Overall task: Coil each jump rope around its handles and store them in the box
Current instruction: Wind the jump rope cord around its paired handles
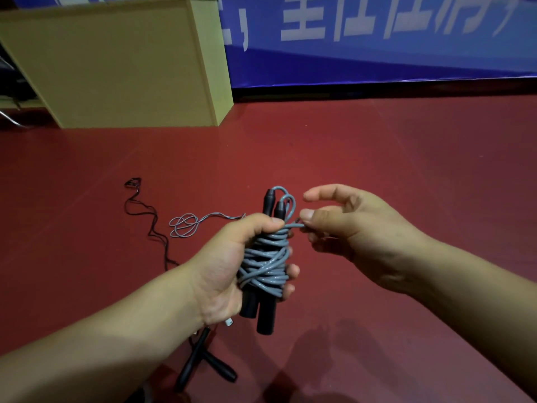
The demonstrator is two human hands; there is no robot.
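Grey jump rope half wound round its black handles, held over the red floor.

At centre frame the left hand [229, 257] grips the two black handles [266, 311] side by side, nearly upright, with the grey jump rope [264, 257] coiled in crossing turns round their middle; its thumb lies over the top turns. Just right of it the right hand [343, 228] pinches the free run of that rope between thumb and curled fingers, forefinger stretched out above. A loose tail of grey rope [184, 225] lies in small loops on the floor [377, 158], left of centre. A thin black rope [145, 216] snakes along the floor farther left, and a second pair of black handles [203, 362] lies crossed at the lower left, partly behind the left forearm. A tan cardboard box [116, 65] stands at upper left, before a blue banner [377, 39].
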